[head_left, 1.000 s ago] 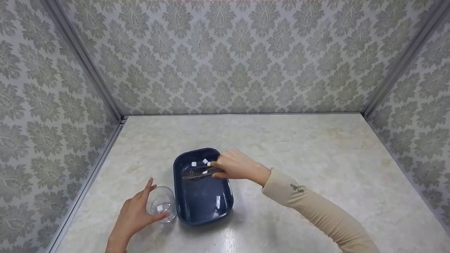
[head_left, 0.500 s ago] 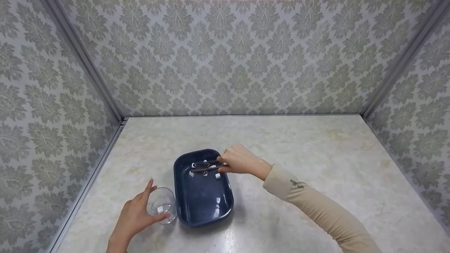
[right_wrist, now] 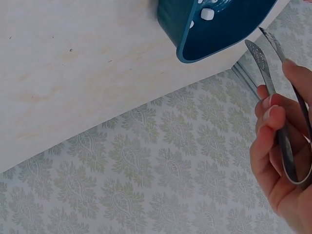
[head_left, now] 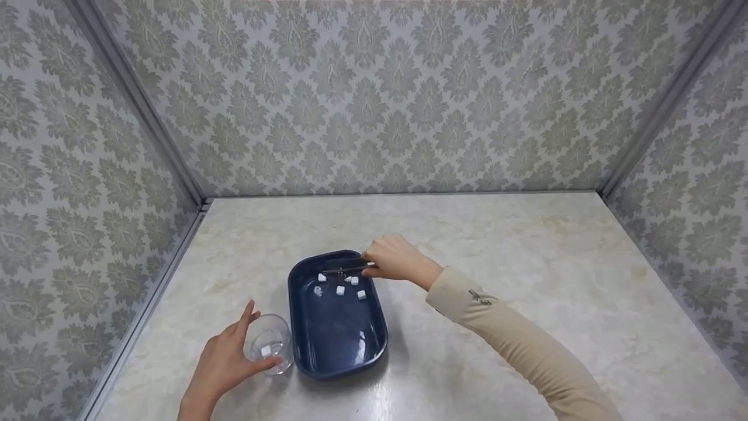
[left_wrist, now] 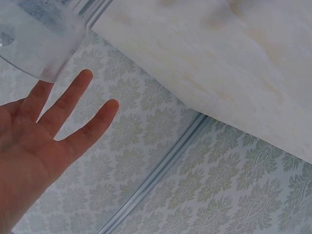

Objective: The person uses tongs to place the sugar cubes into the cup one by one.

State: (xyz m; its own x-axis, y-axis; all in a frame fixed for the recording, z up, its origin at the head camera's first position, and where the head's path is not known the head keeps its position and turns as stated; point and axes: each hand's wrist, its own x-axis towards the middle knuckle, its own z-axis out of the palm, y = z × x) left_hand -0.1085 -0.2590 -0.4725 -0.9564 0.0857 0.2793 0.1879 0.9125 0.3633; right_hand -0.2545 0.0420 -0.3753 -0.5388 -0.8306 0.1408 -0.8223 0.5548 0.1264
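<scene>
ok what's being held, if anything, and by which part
The right grip holds metal tongs partway along both arms; the left grip holds a clear cup around its side.

Long beige sleeve [head_left: 520, 342] and bare right hand [head_left: 397, 257]
The cloth is softly creased, and a small grey-green motif [head_left: 480, 297] marks it near the plain cuff [head_left: 445, 290]; the left hand [head_left: 225, 358] is bare too.

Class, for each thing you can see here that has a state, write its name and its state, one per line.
Glass: upright, beside the tray
Tray: open side up, holding cubes
Cubes: scattered
Cube in glass: at the bottom
Tongs: tips apart, nothing between them
Left hand: holding glass
Right hand: holding tongs
</scene>
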